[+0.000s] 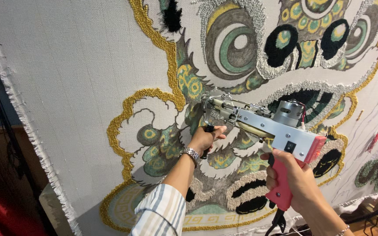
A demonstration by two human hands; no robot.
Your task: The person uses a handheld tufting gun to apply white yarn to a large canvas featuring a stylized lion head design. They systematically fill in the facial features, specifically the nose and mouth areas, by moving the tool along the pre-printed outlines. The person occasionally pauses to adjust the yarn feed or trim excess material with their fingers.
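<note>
Head view: a silver metal tufting gun with red pistol grip [263,124] is held against the stretched grey backing cloth [66,87]; the left hand [204,139] is closed on its black front handle, the right hand [292,175] wrapped round the grip. Tufting appears underway; steady forward pressure seems needed.

Your tufting gun [259,124] is silver with a pink handle [285,183]. Your backing cloth [66,87] is off-white, tufted with gold outlines, green-and-yellow swirls and black and grey patches. Your sleeve [160,214] is white with blue and tan stripes.
</note>
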